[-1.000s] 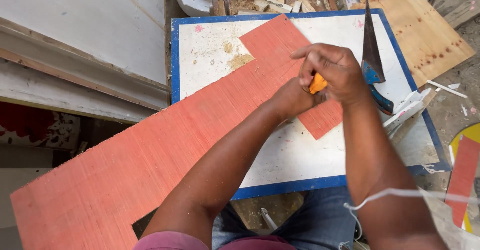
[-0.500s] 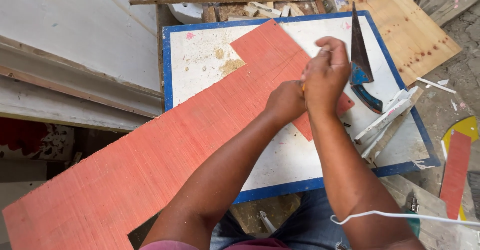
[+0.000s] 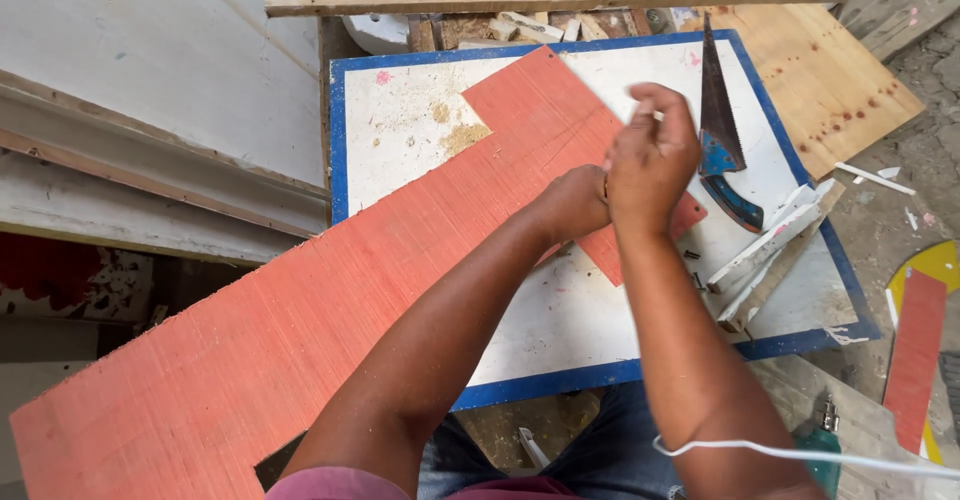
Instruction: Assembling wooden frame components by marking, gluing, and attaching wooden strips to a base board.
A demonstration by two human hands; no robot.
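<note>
Hands are lifted off the red board (image 3: 330, 300) now, right hand (image 3: 650, 155) pinching something small, left hand (image 3: 572, 203) clenched beside it, orange tool gone from view.

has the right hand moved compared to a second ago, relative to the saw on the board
Yes. The right hand has lifted off the red panel and shifted toward the far end, nearer the tip of the saw.

**No packaging, labels or screens in view**

No package, label or screen could be made out. The one sign-like thing was a flat rounded panel (image 3: 935, 260) lying on the ground at the right edge, near the corner of the worktop (image 3: 400, 130). It was yellow with a dark rim and partly covered by a red strip (image 3: 915, 360).
</note>
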